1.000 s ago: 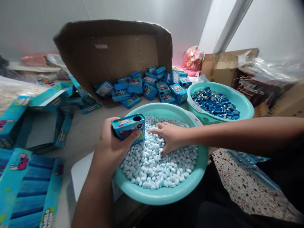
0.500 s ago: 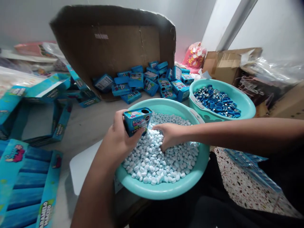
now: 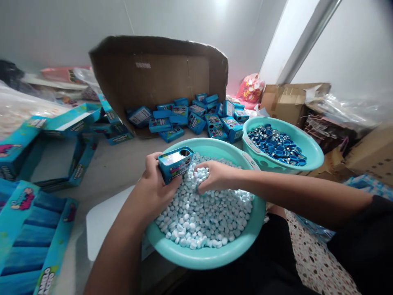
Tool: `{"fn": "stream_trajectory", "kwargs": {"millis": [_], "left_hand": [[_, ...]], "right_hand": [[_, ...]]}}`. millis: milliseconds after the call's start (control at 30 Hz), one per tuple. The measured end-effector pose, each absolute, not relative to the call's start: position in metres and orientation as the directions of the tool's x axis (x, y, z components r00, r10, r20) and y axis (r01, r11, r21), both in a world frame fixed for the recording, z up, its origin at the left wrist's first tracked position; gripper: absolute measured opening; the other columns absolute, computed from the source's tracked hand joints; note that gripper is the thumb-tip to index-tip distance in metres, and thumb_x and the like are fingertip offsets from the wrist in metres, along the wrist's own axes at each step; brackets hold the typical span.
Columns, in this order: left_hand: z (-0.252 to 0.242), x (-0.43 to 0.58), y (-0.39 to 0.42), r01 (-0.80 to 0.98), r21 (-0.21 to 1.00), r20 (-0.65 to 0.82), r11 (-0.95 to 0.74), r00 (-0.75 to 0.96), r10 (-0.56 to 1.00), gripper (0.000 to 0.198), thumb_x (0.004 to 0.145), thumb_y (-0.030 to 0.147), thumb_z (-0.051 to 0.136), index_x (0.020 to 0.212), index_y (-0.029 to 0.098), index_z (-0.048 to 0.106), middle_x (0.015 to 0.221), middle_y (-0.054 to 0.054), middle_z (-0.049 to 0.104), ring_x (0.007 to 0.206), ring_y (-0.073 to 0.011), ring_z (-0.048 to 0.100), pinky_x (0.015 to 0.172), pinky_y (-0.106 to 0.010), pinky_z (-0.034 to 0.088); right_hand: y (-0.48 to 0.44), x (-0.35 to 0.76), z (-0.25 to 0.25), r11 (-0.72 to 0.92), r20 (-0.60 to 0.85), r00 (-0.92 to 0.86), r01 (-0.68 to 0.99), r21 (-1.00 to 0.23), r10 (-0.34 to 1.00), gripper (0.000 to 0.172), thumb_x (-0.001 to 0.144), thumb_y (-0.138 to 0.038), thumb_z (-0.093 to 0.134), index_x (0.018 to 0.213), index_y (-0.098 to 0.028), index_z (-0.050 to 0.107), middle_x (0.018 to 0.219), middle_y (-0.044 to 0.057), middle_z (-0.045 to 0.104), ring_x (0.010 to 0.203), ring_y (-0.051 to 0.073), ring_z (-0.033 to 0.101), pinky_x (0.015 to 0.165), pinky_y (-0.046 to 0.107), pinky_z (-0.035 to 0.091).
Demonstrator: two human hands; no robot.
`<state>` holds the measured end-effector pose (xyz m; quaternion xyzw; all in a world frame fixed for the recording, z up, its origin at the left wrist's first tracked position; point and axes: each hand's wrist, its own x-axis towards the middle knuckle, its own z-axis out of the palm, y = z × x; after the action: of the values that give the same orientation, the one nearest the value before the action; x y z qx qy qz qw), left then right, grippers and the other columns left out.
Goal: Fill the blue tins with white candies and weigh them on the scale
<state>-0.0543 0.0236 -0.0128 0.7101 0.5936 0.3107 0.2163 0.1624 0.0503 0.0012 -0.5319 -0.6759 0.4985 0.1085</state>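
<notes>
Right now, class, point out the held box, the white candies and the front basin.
Held box (image 3: 175, 168), head view: printed side.
White candies (image 3: 204, 215), head view: middle of the pile.
Front basin (image 3: 203, 259), head view: near rim.

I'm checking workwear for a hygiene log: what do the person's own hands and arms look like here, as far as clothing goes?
Both hands, left hand and right hand, are bare: no gloves, rings or watch show. Both forearms are uncovered. A plain black sleeve covers the upper right arm; no left sleeve is in view.
</notes>
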Motion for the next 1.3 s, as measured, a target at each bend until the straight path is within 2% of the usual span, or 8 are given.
{"fn": "stream_trajectory", "kwargs": {"millis": [100,200,433,567,767,867,1067,1300], "left_hand": [[-0.010,-0.053,0.022,0.708,0.683,0.162,-0.179,0.092,0.982,0.057,0.084,0.049,0.060,0.128,0.023,0.034,0.104,-0.009,0.066,0.085,-0.0291,0.070,0.068,-0.038,0.055],[-0.008,-0.052,0.021,0.713,0.676,0.163,-0.190,0.107,0.981,0.059,0.083,0.049,0.059,0.129,0.023,0.032,0.104,-0.010,0.065,0.085,-0.0299,0.070,0.068,-0.038,0.054],[-0.010,-0.055,0.018,0.713,0.657,0.174,-0.245,0.173,0.969,0.055,0.086,0.044,0.056,0.130,0.023,0.032,0.101,-0.007,0.065,0.084,-0.0281,0.069,0.068,-0.036,0.051],[-0.011,-0.057,0.017,0.690,0.664,0.154,-0.287,0.250,0.956,0.057,0.088,0.044,0.055,0.135,0.024,0.028,0.096,-0.005,0.066,0.077,-0.0258,0.068,0.066,-0.035,0.050],[-0.010,-0.057,0.016,0.640,0.699,0.138,-0.319,0.318,0.938,0.050,0.092,0.045,0.055,0.132,0.026,0.031,0.098,-0.004,0.067,0.076,-0.0232,0.067,0.065,-0.033,0.049],[-0.011,-0.058,0.017,0.625,0.711,0.142,-0.323,0.323,0.936,0.049,0.091,0.045,0.056,0.130,0.028,0.033,0.098,-0.003,0.067,0.074,-0.0227,0.067,0.061,-0.032,0.049],[-0.017,-0.059,0.019,0.646,0.716,0.105,-0.265,0.276,0.955,0.057,0.091,0.056,0.055,0.137,0.030,0.035,0.104,-0.008,0.071,0.088,-0.0329,0.071,0.074,-0.043,0.055],[-0.019,-0.058,0.019,0.650,0.708,0.119,-0.276,0.276,0.954,0.057,0.091,0.058,0.054,0.139,0.032,0.037,0.113,-0.008,0.072,0.093,-0.0348,0.072,0.078,-0.045,0.055]], "right_hand": [[0.049,0.165,0.015,-0.188,-0.374,-0.403,0.429,-0.883,0.835,0.036,0.060,-0.024,0.080,0.091,-0.022,0.063,0.060,-0.008,0.058,0.052,0.011,0.054,0.046,0.023,0.043],[0.054,0.167,0.030,-0.219,-0.296,-0.380,0.233,-0.947,0.876,0.034,0.060,-0.023,0.081,0.084,-0.022,0.057,0.061,-0.006,0.057,0.049,0.012,0.055,0.041,0.023,0.040],[0.077,0.161,0.066,-0.077,-0.081,-0.346,0.025,-0.997,0.935,0.034,0.063,-0.020,0.078,0.084,-0.024,0.051,0.064,-0.005,0.050,0.049,0.011,0.052,0.040,0.024,0.029],[0.085,0.145,0.065,-0.018,0.004,-0.308,-0.070,-0.997,0.952,0.035,0.066,-0.026,0.075,0.088,-0.025,0.048,0.071,-0.005,0.050,0.056,0.010,0.053,0.046,0.024,0.030],[0.077,0.126,0.048,0.112,0.129,-0.201,-0.095,-0.989,0.971,0.041,0.069,-0.035,0.075,0.095,-0.026,0.045,0.076,-0.006,0.050,0.063,0.010,0.055,0.053,0.025,0.039],[0.075,0.125,0.041,0.124,0.140,-0.169,-0.101,-0.987,0.975,0.041,0.070,-0.039,0.075,0.096,-0.027,0.045,0.075,-0.006,0.048,0.064,0.011,0.057,0.054,0.025,0.044],[0.082,0.124,0.030,0.135,0.135,-0.130,-0.008,-0.991,0.982,0.041,0.076,-0.049,0.070,0.102,-0.029,0.045,0.091,-0.001,0.058,0.081,0.015,0.066,0.068,0.028,0.055],[0.080,0.119,0.028,0.178,0.183,-0.117,-0.056,-0.983,0.976,0.040,0.076,-0.047,0.069,0.098,-0.029,0.041,0.085,-0.002,0.053,0.080,0.016,0.067,0.077,0.031,0.058]]}}
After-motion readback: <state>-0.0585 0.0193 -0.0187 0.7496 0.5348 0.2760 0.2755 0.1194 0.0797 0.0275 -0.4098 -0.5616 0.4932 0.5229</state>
